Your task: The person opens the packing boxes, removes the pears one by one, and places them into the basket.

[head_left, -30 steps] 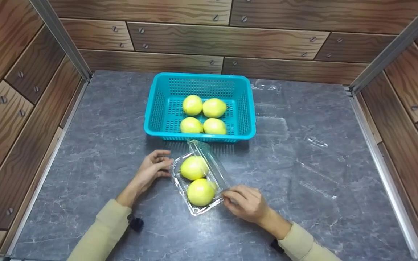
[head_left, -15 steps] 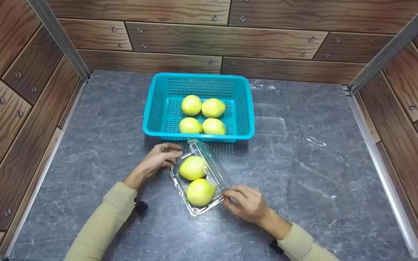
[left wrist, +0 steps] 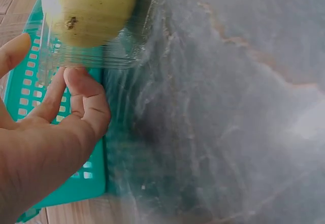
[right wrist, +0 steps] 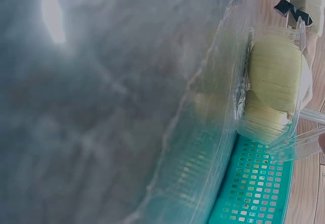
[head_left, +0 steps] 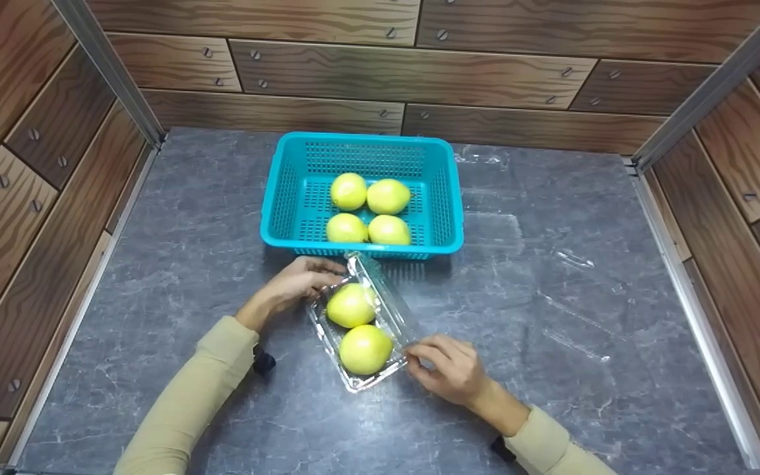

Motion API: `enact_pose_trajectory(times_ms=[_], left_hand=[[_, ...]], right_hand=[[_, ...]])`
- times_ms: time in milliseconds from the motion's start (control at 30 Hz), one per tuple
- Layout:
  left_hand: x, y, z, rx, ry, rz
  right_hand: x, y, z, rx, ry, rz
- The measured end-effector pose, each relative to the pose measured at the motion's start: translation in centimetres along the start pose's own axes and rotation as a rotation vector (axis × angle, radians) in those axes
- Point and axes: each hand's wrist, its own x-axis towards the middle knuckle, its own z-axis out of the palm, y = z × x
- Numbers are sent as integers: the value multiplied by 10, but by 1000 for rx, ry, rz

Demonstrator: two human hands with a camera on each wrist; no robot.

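A clear plastic clamshell box [head_left: 332,356] stands on the table with its hinged lid [head_left: 390,300] raised partway. Inside lie two yellow-green, smooth round fruits [head_left: 365,349]; their kind is not certain. My right hand [head_left: 449,369] pinches the lid's near corner between thumb and fingers. At the box's far end is my left hand [head_left: 297,285], its fingertips partly hidden there in the head view. The left wrist view has those fingers [left wrist: 91,99] slightly bent against or just beside the box's end, the thumb held apart.
A teal perforated basket [head_left: 273,191] holding several more yellow-green fruits [head_left: 388,196] stands just beyond the box. More clear plastic packaging [head_left: 495,227] lies right of the basket, and another clear piece [head_left: 574,323] further right. Wood-patterned panels [head_left: 380,72] enclose the table.
My left hand has moved right and away from me, from beside the box's left edge to its far end. My right hand and the box have barely moved.
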Motion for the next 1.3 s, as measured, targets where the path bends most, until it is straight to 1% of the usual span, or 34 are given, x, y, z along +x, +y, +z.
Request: enact_pose_trajectory(times_ms=[233, 300, 433, 500, 633, 800, 933, 1067, 1200, 1300], left_hand=[[3, 8, 0, 95, -29, -17], [4, 9, 1, 109, -44, -28], [3, 9, 2, 94, -76, -50], [2, 7, 2, 88, -84, -49], [-1, 4, 3, 80, -83, -40], [-7, -2, 2, 41, -83, -54], [-12, -8, 3, 5, -101, -63], [-19, -15, 5, -44, -119, -55], [-26, -21, 7, -110, -143, -47], [-31, -26, 9, -145, -154, -46]], right_hand=[[2, -1, -1, -4, 4, -6], [3, -1, -1, -8, 12, -7], [4, 0, -1, -19, 32, -3], [4, 0, -1, -21, 39, 1], [4, 2, -3, -20, 55, 24], [1, 7, -6, 3, 61, 72], [-1, 11, -8, 8, 63, 108], [-3, 14, -8, 14, 84, 158], [-4, 19, -7, 78, 120, 220], [-4, 22, -8, 125, 143, 285]])
